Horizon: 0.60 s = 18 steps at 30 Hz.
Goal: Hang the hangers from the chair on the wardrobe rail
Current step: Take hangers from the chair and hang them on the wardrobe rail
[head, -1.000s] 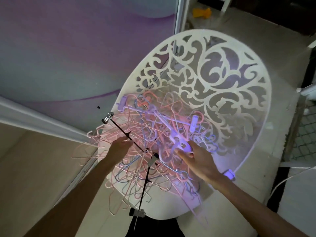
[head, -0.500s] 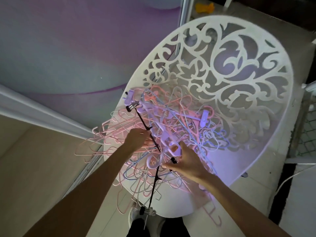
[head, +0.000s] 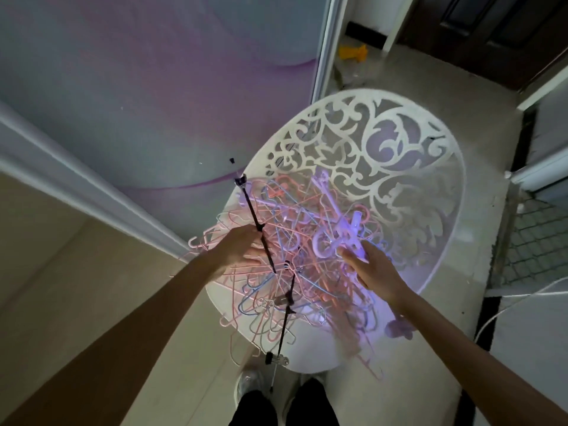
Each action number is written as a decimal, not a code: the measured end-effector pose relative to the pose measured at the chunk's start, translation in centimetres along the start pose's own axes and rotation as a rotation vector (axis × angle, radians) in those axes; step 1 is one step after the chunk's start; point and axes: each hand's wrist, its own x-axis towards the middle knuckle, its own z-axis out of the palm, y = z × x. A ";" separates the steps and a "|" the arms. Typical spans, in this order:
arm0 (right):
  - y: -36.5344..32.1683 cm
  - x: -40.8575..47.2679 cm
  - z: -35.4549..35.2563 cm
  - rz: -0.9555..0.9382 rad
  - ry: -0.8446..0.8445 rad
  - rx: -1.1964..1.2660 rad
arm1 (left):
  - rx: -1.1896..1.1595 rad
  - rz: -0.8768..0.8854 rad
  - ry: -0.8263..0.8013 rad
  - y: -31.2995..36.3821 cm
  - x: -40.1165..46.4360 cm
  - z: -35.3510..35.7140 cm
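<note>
A: Hangers [head: 295, 241], pink, blue and lilac wire and plastic, lie in one tangled heap on the seat of a white cut-out chair [head: 399, 167], spilling past its front and left edges. A person stands over it, both arms reaching in. No wardrobe rail in shot.

B: Hands?

A: Left hand [head: 242, 250] sits at the heap's left edge, fingers curled round thin pink wires, right by a black clip hanger [head: 261, 238] that runs diagonally across the pile w/ metal clips at each end. Right hand [head: 373, 269] is toward the seat's right side, fingers mostly straight, tips pressing a lilac plastic hanger [head: 335, 241]. Can't tell if the thumb pinches it.

B: Step in hand?

A: Looks like sorting, i.e. freeing a few hangers before any trip to the rail. Nothing appears hung yet, so early days.

B: How to do it well?

A: Prob. best to lift the black clip hanger off first, since it lies over most of the pile. Then take hangers by the hook, one or a few at a time, w/ the other hand holding the heap down. Pulling hard risks dragging the lot off the front edge, where several already overhang.
</note>
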 end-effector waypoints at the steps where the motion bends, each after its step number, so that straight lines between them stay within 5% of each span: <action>1: -1.3 -0.9 -0.8 0.012 -0.006 -0.024 | -0.017 -0.001 0.006 1.1 -1.2 0.0; 13: -12.3 -12.1 -0.8 0.034 -0.155 -0.223 | -0.114 -0.006 0.092 4.1 -19.9 -2.9; 18: -17.6 -16.8 -0.2 -0.124 -0.264 -0.324 | -0.399 0.046 0.106 1.4 -26.9 -5.2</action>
